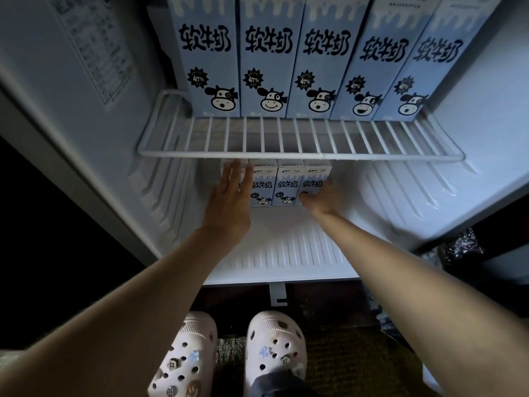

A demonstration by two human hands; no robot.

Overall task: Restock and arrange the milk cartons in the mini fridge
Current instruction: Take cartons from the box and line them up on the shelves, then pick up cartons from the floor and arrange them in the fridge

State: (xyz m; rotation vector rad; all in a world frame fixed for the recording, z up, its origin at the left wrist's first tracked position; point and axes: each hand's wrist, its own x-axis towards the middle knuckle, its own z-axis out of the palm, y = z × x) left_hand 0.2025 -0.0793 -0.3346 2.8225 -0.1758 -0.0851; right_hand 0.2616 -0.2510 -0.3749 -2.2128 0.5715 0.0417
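Your left hand (229,196) lies flat, fingers straight, against the left end of the lower cartons (286,186). Your right hand (323,200) brackets the right end, though I cannot tell if it grips. You are likely squaring the row. Above and beyond, five upper cartons (266,61) line the shelf (300,156).

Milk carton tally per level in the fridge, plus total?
Upper cartons, on wire shelf: 5
Lower cartons, on fridge floor: 4, one partly behind the left hand
Total: 9
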